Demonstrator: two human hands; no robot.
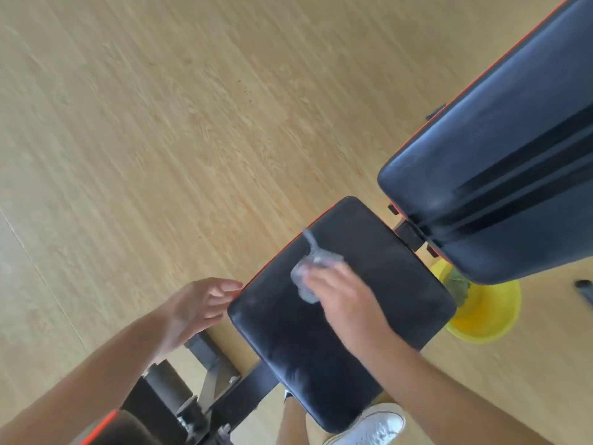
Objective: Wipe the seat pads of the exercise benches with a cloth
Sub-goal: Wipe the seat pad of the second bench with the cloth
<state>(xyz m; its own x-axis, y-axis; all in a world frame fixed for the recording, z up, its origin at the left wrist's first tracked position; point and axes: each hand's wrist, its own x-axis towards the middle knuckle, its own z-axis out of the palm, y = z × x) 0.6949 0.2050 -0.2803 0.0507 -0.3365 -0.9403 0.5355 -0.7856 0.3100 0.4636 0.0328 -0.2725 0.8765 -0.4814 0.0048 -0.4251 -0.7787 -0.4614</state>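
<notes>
A black seat pad [378, 268] with an orange edge lies tilted across the middle of the head view, streaked with pale smears. My right hand [343, 297] presses a grey cloth [309, 271] onto the pad's middle; the cloth bunches under my fingers and a thin tail of it points up-left. My left hand [195, 308] hovers at the pad's left edge, fingers apart, fingertips touching or almost touching the orange rim, holding nothing. The larger black back pad [500, 168] of the same bench rises at the upper right.
A yellow bucket [487, 316] with a green cloth inside stands on the wooden floor beneath the back pad. The bench's black metal frame and foam roller [167, 380] sit at lower left. My white shoe [375, 425] is below the seat.
</notes>
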